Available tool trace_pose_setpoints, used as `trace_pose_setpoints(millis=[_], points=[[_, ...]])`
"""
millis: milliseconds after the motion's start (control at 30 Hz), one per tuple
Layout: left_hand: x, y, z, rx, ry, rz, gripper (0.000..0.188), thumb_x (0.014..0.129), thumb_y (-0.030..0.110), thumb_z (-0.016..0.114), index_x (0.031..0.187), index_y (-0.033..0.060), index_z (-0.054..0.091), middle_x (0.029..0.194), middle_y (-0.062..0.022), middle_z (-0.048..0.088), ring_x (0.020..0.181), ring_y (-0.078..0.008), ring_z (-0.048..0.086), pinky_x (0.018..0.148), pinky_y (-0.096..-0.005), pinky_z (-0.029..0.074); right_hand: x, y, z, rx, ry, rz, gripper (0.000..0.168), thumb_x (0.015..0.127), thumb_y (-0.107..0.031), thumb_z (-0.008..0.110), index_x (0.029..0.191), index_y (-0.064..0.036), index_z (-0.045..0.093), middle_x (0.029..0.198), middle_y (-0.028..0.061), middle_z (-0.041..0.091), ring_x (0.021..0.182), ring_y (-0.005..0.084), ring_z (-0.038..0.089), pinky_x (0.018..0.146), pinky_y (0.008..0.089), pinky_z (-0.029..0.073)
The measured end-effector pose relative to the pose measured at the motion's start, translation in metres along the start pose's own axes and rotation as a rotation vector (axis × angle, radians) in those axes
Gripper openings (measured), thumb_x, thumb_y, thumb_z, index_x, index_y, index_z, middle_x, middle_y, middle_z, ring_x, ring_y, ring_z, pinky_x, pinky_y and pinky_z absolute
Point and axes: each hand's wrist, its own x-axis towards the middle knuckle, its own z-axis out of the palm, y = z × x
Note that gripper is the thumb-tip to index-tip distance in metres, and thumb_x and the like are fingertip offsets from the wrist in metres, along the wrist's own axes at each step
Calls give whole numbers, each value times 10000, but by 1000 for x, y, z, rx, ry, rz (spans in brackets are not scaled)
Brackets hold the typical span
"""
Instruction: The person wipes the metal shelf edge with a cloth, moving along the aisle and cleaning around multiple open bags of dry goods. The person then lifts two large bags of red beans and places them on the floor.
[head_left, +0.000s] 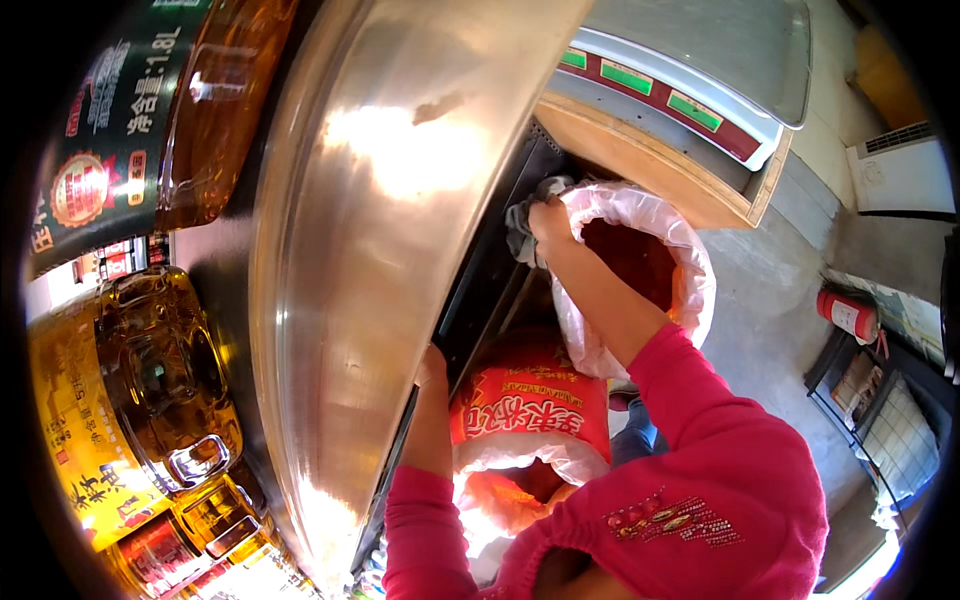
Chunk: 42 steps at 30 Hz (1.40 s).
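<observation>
My right hand (551, 223) is closed on a crumpled grey cloth (520, 229). The cloth touches the black metal side (495, 247) below a shiny metal surface (367, 247). Beside my right wrist stands a container lined with a whitish plastic bag (696, 270), its dark reddish-brown contents partly behind my forearm. My left hand (432, 366) is at the edge of the metal surface; its fingers are hidden, so its grip cannot be made out. A red printed sack (525, 401) with an open plastic lining lies in front of me, between my arms.
Large bottles of oil (169, 360) stand on the left, beyond the metal surface. A weighing scale (660, 90) sits in a wooden tray (645, 154) at the top right. On the right are a grey floor (757, 300), a red cylindrical object (846, 313) and a black wire rack (847, 427).
</observation>
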Motion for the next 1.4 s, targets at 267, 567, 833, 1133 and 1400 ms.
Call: trace_pose_setpoints(millis=[267,567,833,1133,1400], points=[[-4,16,-24,-15,-80,-54,605,965,487,386,1381,49,357,1336,-179,457,1243,-356,410,1032,-469,284,-76,-53,17,-331,112,-609,313,874,-167,549,1052,83,484,1037,279,540,993,433,519,876,457,416],[-7,10,-20,7,-21,-7,591,969,491,370,1361,48,380,1288,-175,486,1216,-353,436,1009,-474,305,-32,-86,0,-398,112,-848,346,843,-169,632,1032,71,470,1050,312,510,946,456,500,850,484,440],[-1,2,-19,28,-50,-27,593,968,486,383,1353,35,386,1304,-179,477,1227,-356,424,1018,-469,303,-43,-108,15,-727,255,-951,380,826,-207,624,1003,63,423,1053,274,459,1004,448,485,794,484,493],[4,-6,2,123,7,-53,599,962,499,391,1370,62,377,1320,-169,482,1258,-348,406,1026,-481,297,3,-28,-13,-603,255,-515,344,889,-226,505,1091,49,463,1041,346,565,977,498,554,837,516,458],[1,-15,-6,93,24,-15,587,959,526,374,1344,85,414,1273,-152,525,1183,-336,465,971,-478,347,10,-42,-19,-338,194,-533,323,869,-177,526,1086,62,518,1113,332,558,1048,471,543,890,480,451]])
